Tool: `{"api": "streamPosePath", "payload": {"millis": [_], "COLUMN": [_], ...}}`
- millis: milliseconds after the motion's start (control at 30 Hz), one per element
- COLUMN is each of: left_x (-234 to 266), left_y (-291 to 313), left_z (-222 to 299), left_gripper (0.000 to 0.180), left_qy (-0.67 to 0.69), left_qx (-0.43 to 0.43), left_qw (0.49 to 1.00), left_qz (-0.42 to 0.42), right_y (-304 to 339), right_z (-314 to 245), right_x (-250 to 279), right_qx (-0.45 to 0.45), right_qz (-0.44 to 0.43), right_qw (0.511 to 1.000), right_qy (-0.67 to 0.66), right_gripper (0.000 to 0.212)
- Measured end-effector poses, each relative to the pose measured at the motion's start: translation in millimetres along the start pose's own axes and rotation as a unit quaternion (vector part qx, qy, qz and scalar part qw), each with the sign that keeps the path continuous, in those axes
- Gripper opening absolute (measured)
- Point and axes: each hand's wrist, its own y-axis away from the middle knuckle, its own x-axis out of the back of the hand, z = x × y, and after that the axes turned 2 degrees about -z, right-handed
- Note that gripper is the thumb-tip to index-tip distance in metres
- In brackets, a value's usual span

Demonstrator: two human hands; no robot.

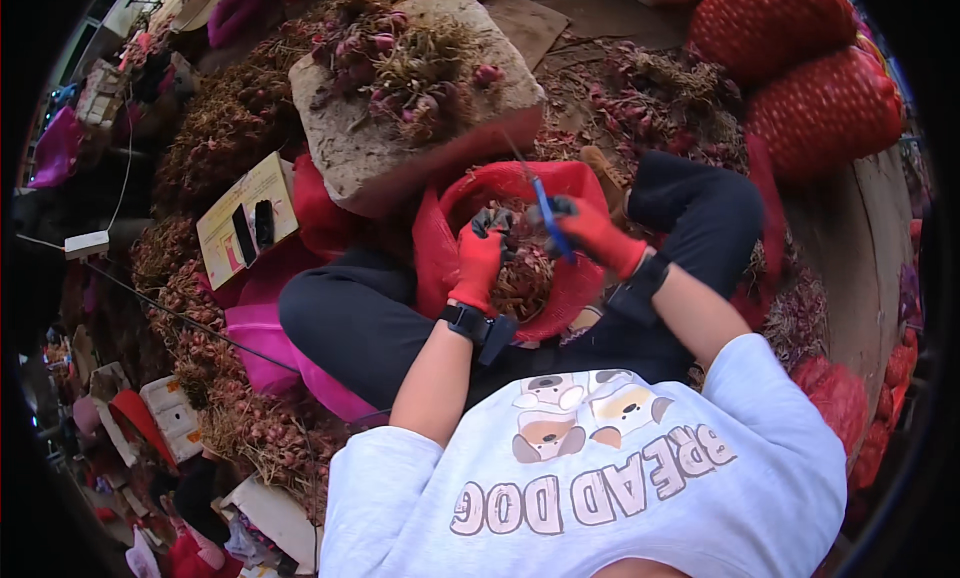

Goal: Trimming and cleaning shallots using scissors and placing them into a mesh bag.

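Between my legs stands an open red mesh bag point(440, 263), with dry brown stems and leaves point(522, 280) inside. Over its mouth is my left hand point(484, 253), in a red glove with dark grey fingertips. Its fingers are curled together; what they pinch is mostly hidden. My right hand point(598, 236), gloved the same way, grips a pair of blue-handled scissors point(546, 216) at the bag's right side. The thin blade points up and away from me, blurred by motion. Just beyond the bag, a bunch of shallots with dried tops point(415, 73) lies on a pale, worn block point(345, 143).
Piles of shallots with dry stems lie left point(205, 323) and at the far right point(665, 93). A yellowish carton point(222, 246) carries a dark phone point(263, 223). Full red mesh sacks point(825, 108) are stacked at the back right. A cable point(190, 318) runs across the left pile.
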Motion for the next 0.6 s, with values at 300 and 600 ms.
{"api": "streamPosePath", "payload": {"millis": [300, 600], "left_x": [1, 9], "left_y": [2, 11], "left_z": [1, 6], "left_gripper": [0.026, 0.027], "left_qy": [0.010, -0.273], "left_qx": [-0.103, -0.217], "left_qw": [0.991, 0.920], "left_qz": [-0.089, -0.179], "right_y": [4, -5], "right_z": [15, 25], "right_x": [-10, -9], "right_qx": [-0.054, -0.059], "right_qz": [-0.046, -0.017], "right_qw": [0.951, 0.957], "right_qy": [-0.301, -0.283], "right_gripper": [0.026, 0.030]}}
